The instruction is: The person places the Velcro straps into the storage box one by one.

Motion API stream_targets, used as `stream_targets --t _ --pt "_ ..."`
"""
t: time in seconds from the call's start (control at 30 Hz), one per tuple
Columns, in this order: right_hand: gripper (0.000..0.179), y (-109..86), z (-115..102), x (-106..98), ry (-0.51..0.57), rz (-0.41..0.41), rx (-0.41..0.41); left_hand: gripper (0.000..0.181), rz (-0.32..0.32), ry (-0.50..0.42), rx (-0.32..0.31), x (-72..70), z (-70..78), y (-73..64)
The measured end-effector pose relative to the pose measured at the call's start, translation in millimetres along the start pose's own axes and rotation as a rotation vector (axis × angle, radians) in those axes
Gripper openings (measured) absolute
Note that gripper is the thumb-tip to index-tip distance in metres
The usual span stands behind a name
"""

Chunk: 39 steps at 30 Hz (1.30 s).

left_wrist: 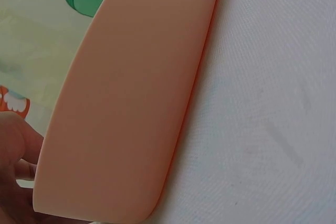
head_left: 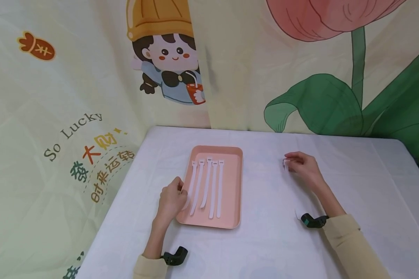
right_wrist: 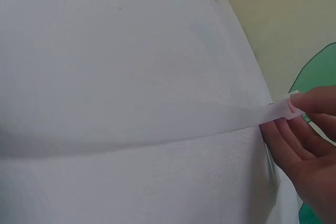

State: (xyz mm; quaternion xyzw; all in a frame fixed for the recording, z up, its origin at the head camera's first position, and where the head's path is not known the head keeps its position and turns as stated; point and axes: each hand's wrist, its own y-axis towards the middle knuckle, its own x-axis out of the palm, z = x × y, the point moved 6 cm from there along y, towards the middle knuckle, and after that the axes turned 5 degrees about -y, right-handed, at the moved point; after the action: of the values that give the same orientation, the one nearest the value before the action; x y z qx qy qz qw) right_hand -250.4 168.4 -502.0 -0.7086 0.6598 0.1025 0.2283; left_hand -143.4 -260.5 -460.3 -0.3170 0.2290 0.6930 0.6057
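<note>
In the head view, a pink rectangular tray (head_left: 231, 186) lies on the table. Several white cable ties (head_left: 220, 190) with slotted heads rest in it side by side, heads toward the far end. At the tray's left edge my left hand (head_left: 172, 199) grips the rim; the near wall (left_wrist: 131, 98) hides part of it in the left wrist view. Off to the tray's right, my right hand (head_left: 304, 170) pinches one white cable tie (right_wrist: 275, 112) by its slotted head between thumb and fingers. Its long band stretches back toward the wrist camera and looks blurred there.
A white cloth (head_left: 265, 240) covers the table under both hands. Behind it hangs a printed backdrop (head_left: 237, 77) with a cartoon figure and a large flower. Black cameras (head_left: 314, 221) are worn on both wrists. The table's far edge runs just behind the tray.
</note>
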Motion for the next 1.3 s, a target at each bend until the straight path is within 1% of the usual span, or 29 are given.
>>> stream_targets --t 0.17,0.47,0.63,0.77,1.3 --pt "0.033 -0.7 2 -1 -0.026 0.014 -0.030 0.006 0.003 0.002 0.000 0.2 -0.6 -0.6" --pt "0.029 -0.7 3 0 -0.043 0.039 -0.043 0.006 0.007 0.000 0.000 -0.3 -1.4 -0.3" --pt "0.029 -0.1 4 0 -0.031 0.041 -0.034 0.006 0.006 -0.001 -0.006 0.0 -1.7 -0.7" --pt "0.028 -1.3 2 0 -0.050 0.044 -0.032 0.006 0.003 -0.011 -0.012 0.9 -1.3 -1.0" --pt "0.030 -6.3 -9 -5 -0.048 0.044 -0.016 0.006 0.011 0.002 -0.002 0.6 -1.0 -0.1"
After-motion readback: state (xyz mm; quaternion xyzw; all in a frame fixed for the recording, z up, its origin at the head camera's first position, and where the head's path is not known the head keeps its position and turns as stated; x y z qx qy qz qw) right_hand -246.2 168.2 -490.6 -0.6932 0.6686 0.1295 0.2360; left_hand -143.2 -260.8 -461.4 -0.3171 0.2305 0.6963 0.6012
